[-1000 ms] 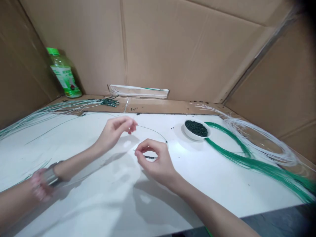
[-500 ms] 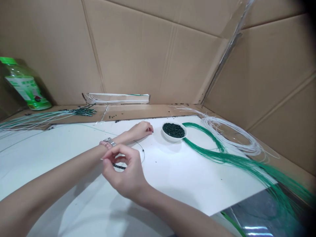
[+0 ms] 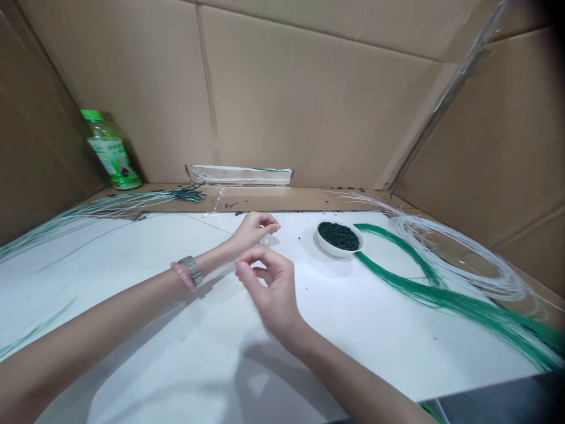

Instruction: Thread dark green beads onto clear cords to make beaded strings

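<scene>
Pinching barely visible strand [image 3: 237, 264]: right hand [image 3: 274, 290]

L hand [image 3: 256, 229] extended fwd, R hand [image 3: 270, 282] nearer, thumb + forefinger pinched

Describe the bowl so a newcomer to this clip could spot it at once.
On the white work surface, look beyond and to the right of the right hand. There sits a round white bowl filled with small dark pieces, unlike the long green strands and loose white coil on its right.
</scene>
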Motion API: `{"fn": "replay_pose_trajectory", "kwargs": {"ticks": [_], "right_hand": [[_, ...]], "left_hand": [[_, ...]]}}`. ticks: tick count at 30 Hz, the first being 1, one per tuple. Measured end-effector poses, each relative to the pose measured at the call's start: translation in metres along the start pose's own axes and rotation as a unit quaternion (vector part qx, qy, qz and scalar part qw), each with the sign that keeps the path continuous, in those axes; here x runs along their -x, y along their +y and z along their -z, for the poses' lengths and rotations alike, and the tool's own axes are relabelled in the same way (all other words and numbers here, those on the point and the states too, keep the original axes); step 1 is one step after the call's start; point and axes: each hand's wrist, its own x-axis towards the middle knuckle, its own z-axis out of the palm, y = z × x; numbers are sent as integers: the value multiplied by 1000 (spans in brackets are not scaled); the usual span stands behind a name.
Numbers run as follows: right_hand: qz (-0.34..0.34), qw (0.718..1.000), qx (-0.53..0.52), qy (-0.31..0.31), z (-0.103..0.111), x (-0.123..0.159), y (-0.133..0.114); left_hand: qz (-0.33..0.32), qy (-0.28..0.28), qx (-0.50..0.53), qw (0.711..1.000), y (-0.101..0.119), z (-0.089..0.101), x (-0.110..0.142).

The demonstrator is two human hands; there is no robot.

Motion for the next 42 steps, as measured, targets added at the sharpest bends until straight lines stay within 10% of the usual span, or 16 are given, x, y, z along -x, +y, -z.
{"fn": "replay_pose_trajectory", "kwargs": {"ticks": [9,18,42], "right_hand": [[27,989,146,-24,2,4,-1],[47,984,151,-80,-2,11,4],[50,976,166,-129,0,13,3]], "left_hand": [[158,127,387,899,35,34,123],[207,66,513,830,32,27,148],[161,46,435,885,29,34,150]]}}
